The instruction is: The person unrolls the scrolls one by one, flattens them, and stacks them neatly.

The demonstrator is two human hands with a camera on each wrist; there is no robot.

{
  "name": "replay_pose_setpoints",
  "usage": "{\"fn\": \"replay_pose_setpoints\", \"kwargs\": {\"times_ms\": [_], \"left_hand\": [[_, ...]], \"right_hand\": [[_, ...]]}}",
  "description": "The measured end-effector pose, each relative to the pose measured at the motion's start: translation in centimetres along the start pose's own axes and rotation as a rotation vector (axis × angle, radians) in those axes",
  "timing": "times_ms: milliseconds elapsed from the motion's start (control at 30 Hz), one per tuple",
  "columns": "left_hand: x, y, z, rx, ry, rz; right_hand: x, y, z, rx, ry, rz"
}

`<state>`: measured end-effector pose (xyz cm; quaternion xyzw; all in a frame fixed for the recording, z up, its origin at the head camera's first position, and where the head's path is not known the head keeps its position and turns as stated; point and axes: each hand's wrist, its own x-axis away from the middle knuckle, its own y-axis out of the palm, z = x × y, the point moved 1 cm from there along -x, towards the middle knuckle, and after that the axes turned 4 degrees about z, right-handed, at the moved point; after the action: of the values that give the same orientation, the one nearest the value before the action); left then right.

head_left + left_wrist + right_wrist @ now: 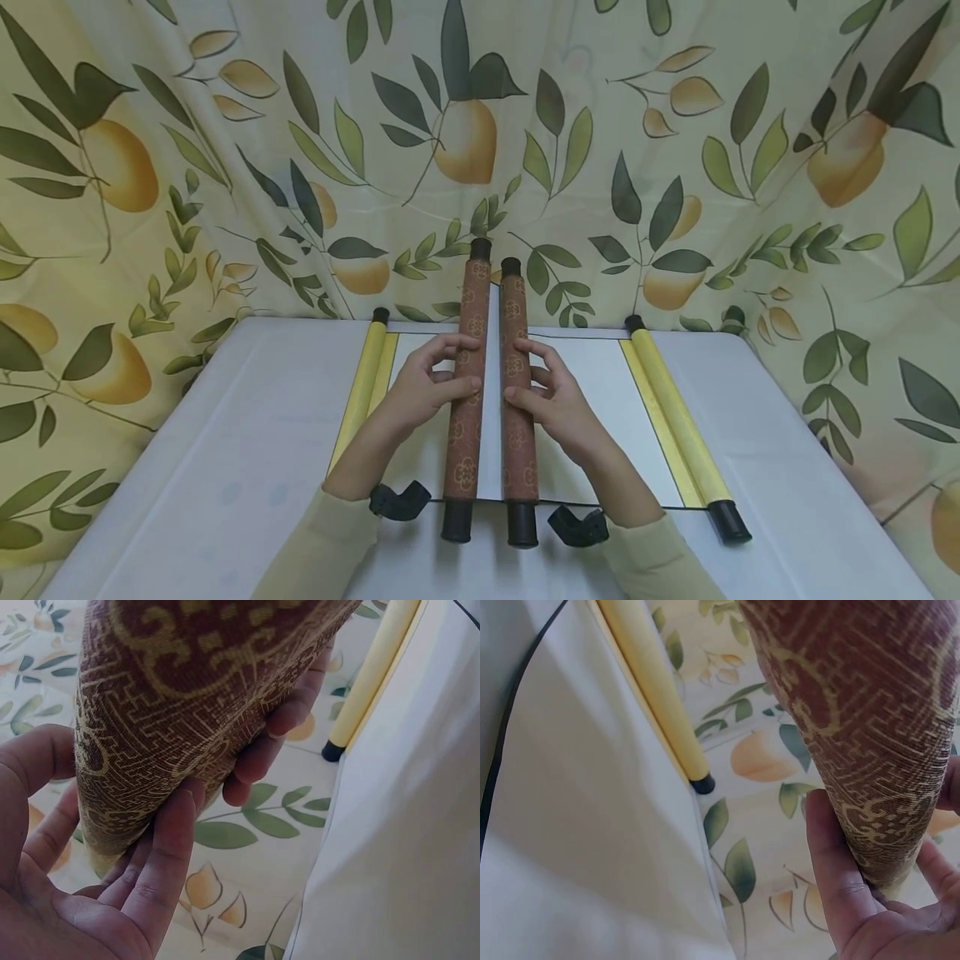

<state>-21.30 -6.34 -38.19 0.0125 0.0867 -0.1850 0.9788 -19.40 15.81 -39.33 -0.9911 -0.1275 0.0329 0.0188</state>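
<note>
In the head view two slim reddish-brown rolled scrolls (467, 425) with black end knobs stand side by side over the table's middle, a narrow white strip between them. My left hand (427, 383) holds the left roll, thumb in front and fingers round its outer side. The matching right roll (519, 450) is gripped the same way by my right hand (558, 400). Close up, the left wrist view has the patterned brocade (172, 712) between thumb and fingers. The right wrist view likewise has brocade (870, 742) in the fingers. Behind both rolls lies white paper (592, 417).
Yellow rods with black knobs edge the white paper, one yellow roller (363, 375) on the left and another yellow roller (678, 408) on the right. All lie on a white-covered table (187, 483). A fruit-and-leaf printed curtain (555, 167) hangs behind. Dark straps circle both wrists.
</note>
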Motion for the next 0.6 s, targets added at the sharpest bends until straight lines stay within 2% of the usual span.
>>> {"fn": "replay_pose_setpoints", "kwargs": {"times_ms": [600], "left_hand": [[-0.04,-0.47,0.2,0.001,0.005,-0.004]], "right_hand": [[-0.15,-0.17,0.0,0.035,0.01,0.033]]}}
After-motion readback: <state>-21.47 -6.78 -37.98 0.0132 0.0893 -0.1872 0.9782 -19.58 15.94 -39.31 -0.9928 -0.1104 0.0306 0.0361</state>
